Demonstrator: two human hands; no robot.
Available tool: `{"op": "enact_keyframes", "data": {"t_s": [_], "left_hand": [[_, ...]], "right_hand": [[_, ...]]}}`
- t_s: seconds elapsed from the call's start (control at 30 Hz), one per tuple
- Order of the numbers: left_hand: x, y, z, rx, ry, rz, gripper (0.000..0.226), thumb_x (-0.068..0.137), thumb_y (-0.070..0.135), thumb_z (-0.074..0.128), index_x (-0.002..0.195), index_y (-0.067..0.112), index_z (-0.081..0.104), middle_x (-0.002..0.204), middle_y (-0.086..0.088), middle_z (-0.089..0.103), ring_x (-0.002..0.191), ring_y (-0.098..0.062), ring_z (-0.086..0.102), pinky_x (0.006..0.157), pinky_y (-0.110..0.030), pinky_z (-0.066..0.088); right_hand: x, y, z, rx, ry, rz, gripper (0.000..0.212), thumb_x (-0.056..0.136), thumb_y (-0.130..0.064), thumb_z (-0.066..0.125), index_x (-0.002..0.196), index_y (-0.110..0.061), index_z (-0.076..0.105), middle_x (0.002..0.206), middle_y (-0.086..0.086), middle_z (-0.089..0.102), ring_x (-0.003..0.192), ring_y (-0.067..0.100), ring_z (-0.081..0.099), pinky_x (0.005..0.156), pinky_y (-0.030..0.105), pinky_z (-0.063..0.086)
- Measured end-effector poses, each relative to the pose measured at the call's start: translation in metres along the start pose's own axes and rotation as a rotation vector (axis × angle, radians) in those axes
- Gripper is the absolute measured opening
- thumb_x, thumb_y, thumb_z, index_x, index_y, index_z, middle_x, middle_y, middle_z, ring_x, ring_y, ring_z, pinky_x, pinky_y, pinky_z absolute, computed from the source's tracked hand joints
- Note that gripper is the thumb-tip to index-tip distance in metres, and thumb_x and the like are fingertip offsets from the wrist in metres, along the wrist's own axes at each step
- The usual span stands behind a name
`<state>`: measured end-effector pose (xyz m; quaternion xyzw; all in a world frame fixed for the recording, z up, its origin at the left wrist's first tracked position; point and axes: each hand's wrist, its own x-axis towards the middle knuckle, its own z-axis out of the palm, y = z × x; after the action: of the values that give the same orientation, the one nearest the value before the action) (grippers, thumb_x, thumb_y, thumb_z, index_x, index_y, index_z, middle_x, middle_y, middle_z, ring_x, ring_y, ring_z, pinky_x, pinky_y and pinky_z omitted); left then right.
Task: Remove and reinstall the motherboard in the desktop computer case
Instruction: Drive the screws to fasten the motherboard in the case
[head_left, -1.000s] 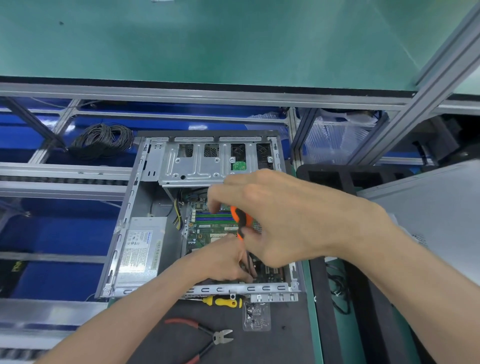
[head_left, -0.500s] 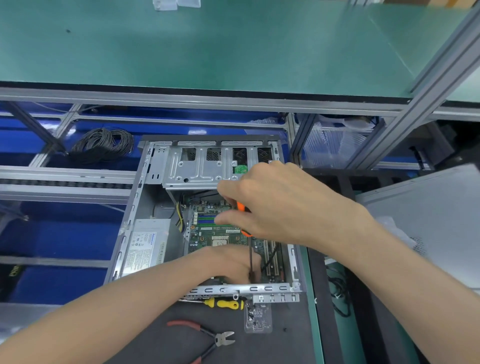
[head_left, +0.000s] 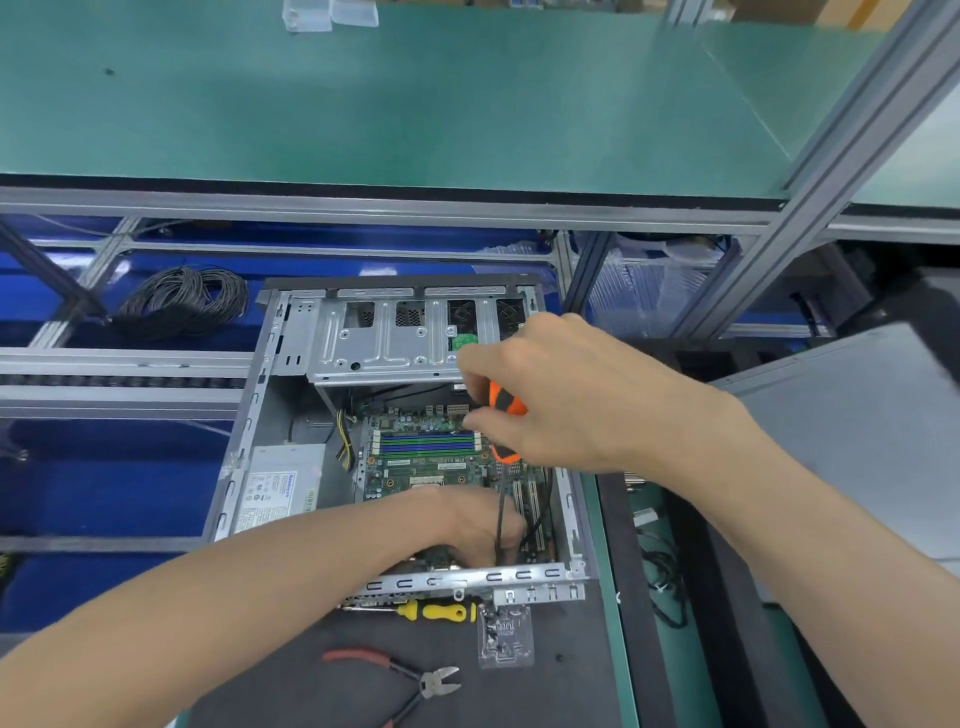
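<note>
Slippage is the main hazard: the right hand (head_left: 582, 400) has its fingers clamped on the handle of an orange-and-black screwdriver (head_left: 505, 410), whose thin dark shaft drops steeply to the near right part of the green motherboard (head_left: 431, 462). The tip is hidden behind the left hand (head_left: 478, 525), so whether it sits properly in a screw head cannot be told. If it rides out under pressure, it could gouge the board or catch the black cables just beside the shaft.

That left hand rests low on the board at the shaft's foot; its fingers are out of sight, so I cannot tell whether they pinch a screw or simply steady the tool, and they would be first in the path of a skidding tip.

Board itself lies flat inside the open grey metal computer case (head_left: 244, 447), beside the silver power supply (head_left: 283, 486) and below the drive cage (head_left: 384, 348). On the dark surface (head_left: 291, 675) in front of the case lie a yellow-handled screwdriver (head_left: 436, 612) and red-handled cutters (head_left: 400, 670).
</note>
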<state>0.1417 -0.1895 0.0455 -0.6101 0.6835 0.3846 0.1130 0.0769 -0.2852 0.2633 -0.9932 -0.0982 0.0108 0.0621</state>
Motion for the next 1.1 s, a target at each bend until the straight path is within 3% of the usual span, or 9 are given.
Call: {"op": "enact_keyframes", "data": {"t_s": [0.03,0.13,0.2,0.33,0.47,0.53,0.67,0.87,1.1], "left_hand": [[0.001,0.0,-0.002,0.001,-0.006,0.001,0.032,0.084,0.026,0.07,0.115,0.022,0.075,0.062,-0.001,0.064,0.055,-0.019,0.056,0.053,-0.021,0.045],[0.005,-0.003,0.003,-0.008,0.015,0.0,0.03,0.083,0.023,0.07,0.112,0.023,0.076,0.061,0.003,0.063,0.053,-0.014,0.053,0.054,-0.019,0.04],[0.008,-0.005,0.005,-0.011,0.009,-0.01,0.029,0.082,0.019,0.069,0.11,0.023,0.076,0.061,0.01,0.061,0.057,-0.013,0.056,0.06,-0.024,0.048],[0.012,-0.005,0.004,-0.029,-0.006,-0.012,0.029,0.08,0.008,0.063,0.102,0.024,0.076,0.088,0.0,0.074,0.079,-0.023,0.066,0.072,-0.034,0.058],[0.014,-0.006,0.0,0.011,-0.018,0.043,0.018,0.079,0.003,0.06,0.077,0.019,0.068,0.064,0.004,0.062,0.067,-0.024,0.061,0.059,-0.027,0.045],[0.015,-0.005,-0.002,0.034,-0.013,0.075,0.019,0.079,0.002,0.061,0.079,0.017,0.071,0.061,0.008,0.054,0.066,-0.022,0.057,0.058,-0.024,0.037],[0.017,-0.006,-0.001,0.005,-0.026,0.088,0.018,0.08,0.0,0.062,0.087,0.011,0.074,0.065,0.006,0.056,0.071,-0.023,0.06,0.065,-0.03,0.049],[0.017,-0.009,0.01,-0.156,0.016,-0.001,0.02,0.082,0.001,0.062,0.097,0.006,0.075,0.092,-0.011,0.073,0.086,-0.029,0.067,0.067,-0.027,0.049],[0.014,-0.01,0.009,-0.164,0.045,0.001,0.016,0.082,0.015,0.074,0.098,0.017,0.078,0.093,0.001,0.076,0.085,-0.019,0.069,0.075,-0.026,0.053]], "right_hand": [[0.001,0.002,0.0,0.085,-0.037,-0.029,0.013,0.09,-0.034,0.062,0.091,-0.029,0.05,0.077,-0.005,0.056,0.075,0.023,0.052,0.065,0.035,0.041],[0.001,0.007,-0.006,0.306,-0.141,-0.035,0.028,0.077,-0.011,0.065,0.096,-0.029,0.056,0.084,-0.007,0.061,0.074,0.011,0.055,0.066,0.036,0.048],[0.001,0.01,-0.004,0.307,-0.104,-0.004,0.023,0.077,-0.016,0.067,0.095,-0.027,0.058,0.077,-0.007,0.06,0.07,0.006,0.054,0.063,0.037,0.051],[0.005,0.02,0.005,0.232,0.011,0.087,0.017,0.086,-0.038,0.072,0.087,-0.026,0.06,0.059,-0.012,0.051,0.058,0.0,0.046,0.058,0.032,0.043],[0.002,0.028,0.004,0.313,-0.027,0.122,0.016,0.084,-0.028,0.075,0.088,-0.028,0.06,0.064,-0.011,0.055,0.064,0.002,0.053,0.058,0.027,0.046],[0.001,0.03,0.001,0.366,-0.072,0.121,0.019,0.081,-0.019,0.076,0.087,-0.029,0.06,0.064,-0.013,0.056,0.067,0.0,0.055,0.055,0.019,0.043],[0.003,0.028,0.0,0.378,-0.08,0.119,0.022,0.079,-0.015,0.075,0.09,-0.028,0.06,0.067,-0.008,0.06,0.067,0.002,0.054,0.052,0.021,0.041],[0.007,0.031,0.004,0.406,0.008,0.158,0.024,0.078,-0.013,0.075,0.094,-0.023,0.06,0.057,-0.01,0.053,0.062,0.002,0.053,0.053,0.015,0.033],[0.013,0.031,0.01,0.422,0.071,0.187,0.032,0.078,-0.016,0.076,0.099,-0.029,0.056,0.059,-0.022,0.053,0.064,-0.009,0.043,0.061,0.011,0.028]]}}
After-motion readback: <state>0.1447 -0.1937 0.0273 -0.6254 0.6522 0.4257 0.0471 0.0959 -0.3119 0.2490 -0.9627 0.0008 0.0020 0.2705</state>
